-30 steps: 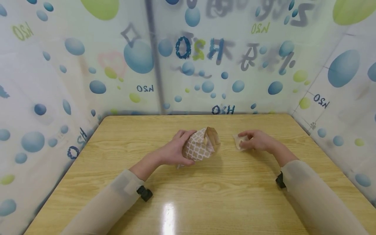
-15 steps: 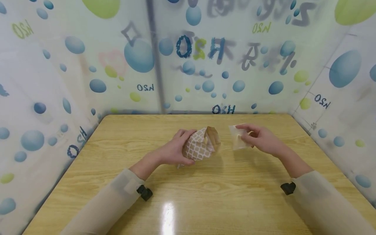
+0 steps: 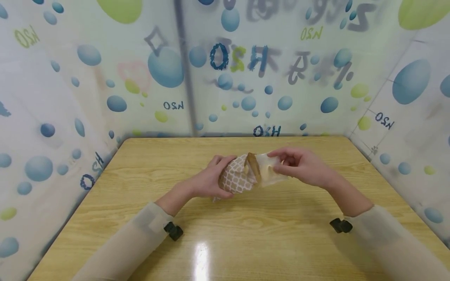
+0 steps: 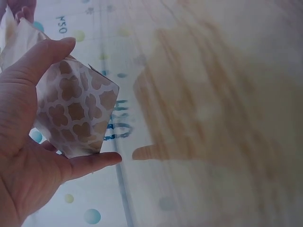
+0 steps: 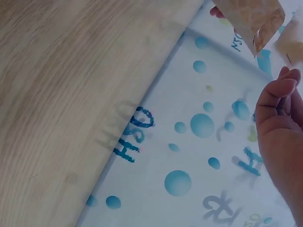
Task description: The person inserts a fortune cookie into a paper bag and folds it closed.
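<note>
A brown paper bag point(image 3: 237, 175) with a white lattice pattern lies on its side, held in my left hand point(image 3: 209, 181). Its thumb and fingers wrap the bag from either side, as the left wrist view also shows on the patterned bag point(image 4: 71, 104). The bag's mouth gapes toward the right. Right at that mouth is a small translucent packet point(image 3: 266, 178) with something pale in it, pinched by my right hand point(image 3: 306, 166). From the right wrist, the packet point(image 5: 291, 42) appears beside the bag point(image 5: 251, 21). What lies inside the bag is hidden.
Both hands work over a wooden table point(image 3: 225, 230) whose glossy top reflects light near the front. Patterned wall sheets point(image 3: 225, 97) stand behind it and along both sides. Small black devices sit at the left wrist point(image 3: 173, 231) and right wrist point(image 3: 341, 225).
My right hand has lifted the packet off the table and carried it left to the bag's mouth. My left hand and the bag have stayed in place.
</note>
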A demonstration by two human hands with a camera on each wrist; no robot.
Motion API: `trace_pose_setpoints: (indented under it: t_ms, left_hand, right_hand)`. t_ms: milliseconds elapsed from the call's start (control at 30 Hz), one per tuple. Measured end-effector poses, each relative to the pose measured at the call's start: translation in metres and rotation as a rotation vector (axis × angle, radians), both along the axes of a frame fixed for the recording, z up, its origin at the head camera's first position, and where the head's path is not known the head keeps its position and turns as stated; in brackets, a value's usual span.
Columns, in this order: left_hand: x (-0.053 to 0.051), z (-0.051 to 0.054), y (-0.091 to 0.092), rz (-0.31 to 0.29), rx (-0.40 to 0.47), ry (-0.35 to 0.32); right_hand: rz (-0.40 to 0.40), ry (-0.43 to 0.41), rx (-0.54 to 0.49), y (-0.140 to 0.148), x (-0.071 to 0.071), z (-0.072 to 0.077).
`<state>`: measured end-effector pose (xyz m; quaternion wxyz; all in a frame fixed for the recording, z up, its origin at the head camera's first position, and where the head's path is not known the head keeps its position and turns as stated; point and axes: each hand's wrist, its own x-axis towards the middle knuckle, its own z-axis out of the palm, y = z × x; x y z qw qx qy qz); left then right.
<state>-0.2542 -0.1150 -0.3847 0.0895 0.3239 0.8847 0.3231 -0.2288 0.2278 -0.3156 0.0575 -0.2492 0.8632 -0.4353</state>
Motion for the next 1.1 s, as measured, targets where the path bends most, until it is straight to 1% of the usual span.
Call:
trace_pose_setpoints:
  t_ms: [133, 267, 400, 500, 667, 900, 1000, 1100]
  left_hand:
    - [0.001, 0.0, 0.001, -0.003, 0.001, -0.004]
    - [0.001, 0.0, 0.002, -0.023, 0.004, -0.012]
    - [0.001, 0.0, 0.003, -0.042, 0.007, -0.023]
    - [0.001, 0.0, 0.003, -0.046, 0.009, -0.029]
    - [0.001, 0.0, 0.003, -0.044, 0.019, -0.031]
    - [0.001, -0.001, 0.004, -0.039, 0.022, -0.019]
    - [0.001, 0.0, 0.004, -0.035, 0.015, -0.024]
    - [0.001, 0.0, 0.004, -0.031, 0.011, -0.028]
  right_hand:
    - [0.014, 0.005, 0.052, -0.009, -0.003, 0.0]
    - [0.029, 0.02, 0.087, -0.017, -0.007, -0.002]
    - [0.034, 0.078, 0.113, -0.022, -0.008, -0.002]
    - [0.033, 0.131, 0.137, -0.023, -0.008, -0.001]
    - [0.03, 0.178, 0.164, -0.027, -0.008, -0.001]
    - [0.041, 0.251, 0.195, -0.04, -0.007, -0.009]
    - [0.042, 0.284, 0.207, -0.043, -0.005, -0.013]
    - [0.04, 0.306, 0.169, -0.042, -0.004, -0.016]
